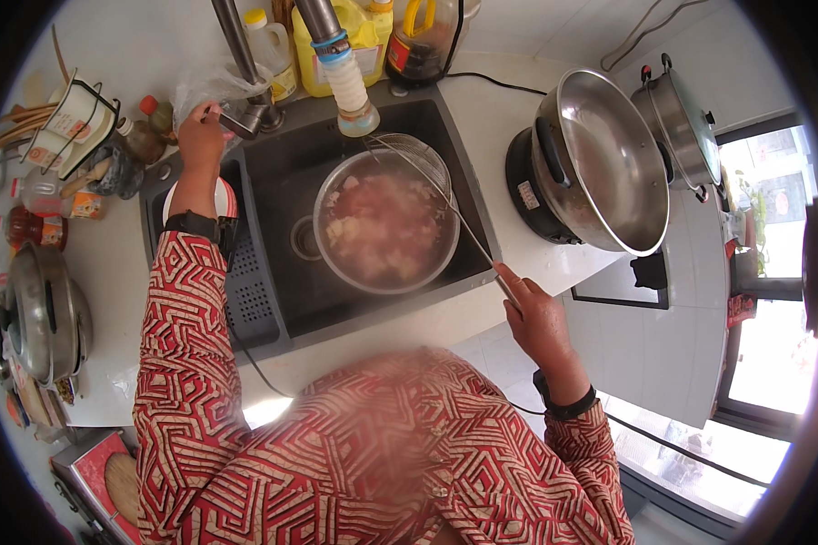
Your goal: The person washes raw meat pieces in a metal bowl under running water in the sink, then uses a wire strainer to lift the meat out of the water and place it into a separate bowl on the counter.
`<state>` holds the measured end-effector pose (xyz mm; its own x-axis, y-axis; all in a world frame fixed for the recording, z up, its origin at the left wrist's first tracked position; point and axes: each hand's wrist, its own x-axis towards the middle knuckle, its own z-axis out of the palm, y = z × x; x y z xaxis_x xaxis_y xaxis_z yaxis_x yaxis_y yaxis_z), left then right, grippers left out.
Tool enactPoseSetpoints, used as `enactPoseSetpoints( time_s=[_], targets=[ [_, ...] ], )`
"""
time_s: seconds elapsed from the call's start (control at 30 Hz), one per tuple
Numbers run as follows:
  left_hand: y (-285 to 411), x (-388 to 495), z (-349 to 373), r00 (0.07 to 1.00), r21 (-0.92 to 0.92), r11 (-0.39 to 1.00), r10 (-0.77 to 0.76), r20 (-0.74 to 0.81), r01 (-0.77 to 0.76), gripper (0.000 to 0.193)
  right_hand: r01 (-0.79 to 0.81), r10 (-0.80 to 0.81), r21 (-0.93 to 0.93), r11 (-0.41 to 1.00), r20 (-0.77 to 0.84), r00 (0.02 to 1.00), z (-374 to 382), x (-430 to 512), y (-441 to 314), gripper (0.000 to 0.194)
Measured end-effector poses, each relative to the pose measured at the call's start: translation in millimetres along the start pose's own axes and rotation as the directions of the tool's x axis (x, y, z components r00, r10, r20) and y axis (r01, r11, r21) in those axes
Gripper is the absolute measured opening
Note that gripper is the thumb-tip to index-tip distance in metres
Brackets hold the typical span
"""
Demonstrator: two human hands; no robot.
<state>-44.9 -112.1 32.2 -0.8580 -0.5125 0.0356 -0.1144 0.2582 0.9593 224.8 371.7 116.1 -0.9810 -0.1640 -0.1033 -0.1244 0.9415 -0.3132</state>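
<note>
My left hand reaches over the sink's left side and has its fingers on the lever of the metal faucet. In my right hand is the long handle of a wire-mesh skimmer. The skimmer's basket rests over the far right rim of a round metal pot, below the faucet's white flexible spout. Chunks of what looks like meat lie in cloudy reddish liquid in the pot. A steamy haze blurs the view there. The pot stands in the dark sink.
A large steel pan sits tilted on a black-based cooker at right, beside a lidded pot. Behind the sink stand a yellow jug and a dark-liquid bottle. Jars and a lidded pan line the left counter.
</note>
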Motion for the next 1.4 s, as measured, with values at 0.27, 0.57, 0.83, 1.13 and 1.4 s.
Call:
enactPoseSetpoints(
  time_s=[0.27,0.57,0.83,1.13,1.4],
  targets=[
    [3.4,-4.0,-1.2,1.000,-0.018,1.000,-0.013,0.015,0.014,0.023,0.097,-0.074,-0.301,0.949,0.088,0.993,-6.9,29.8,10.6,0.058],
    [14.6,-14.4,0.6,0.989,-0.033,0.988,-0.147,0.028,0.148,0.043,0.199,-0.131,-0.456,0.867,0.177,0.975,15.7,55.7,11.2,0.060],
    [40.5,-71.4,6.6,0.991,-0.033,0.992,-0.123,-0.052,0.121,0.065,0.174,-0.058,-0.499,0.849,0.240,0.969,42.1,69.4,9.2,0.070],
    [55.9,-178.8,5.4,0.926,-0.255,0.941,-0.124,0.357,0.224,0.040,0.169,-0.091,-0.235,0.957,0.309,0.947,30.4,70.1,21.0,0.065],
    [26.5,-232.9,26.3,0.769,-0.147,0.904,-0.246,0.591,0.402,0.045,0.040,-0.091,0.119,0.992,0.462,0.882,4.7,77.4,31.7,0.061]
  ],
)
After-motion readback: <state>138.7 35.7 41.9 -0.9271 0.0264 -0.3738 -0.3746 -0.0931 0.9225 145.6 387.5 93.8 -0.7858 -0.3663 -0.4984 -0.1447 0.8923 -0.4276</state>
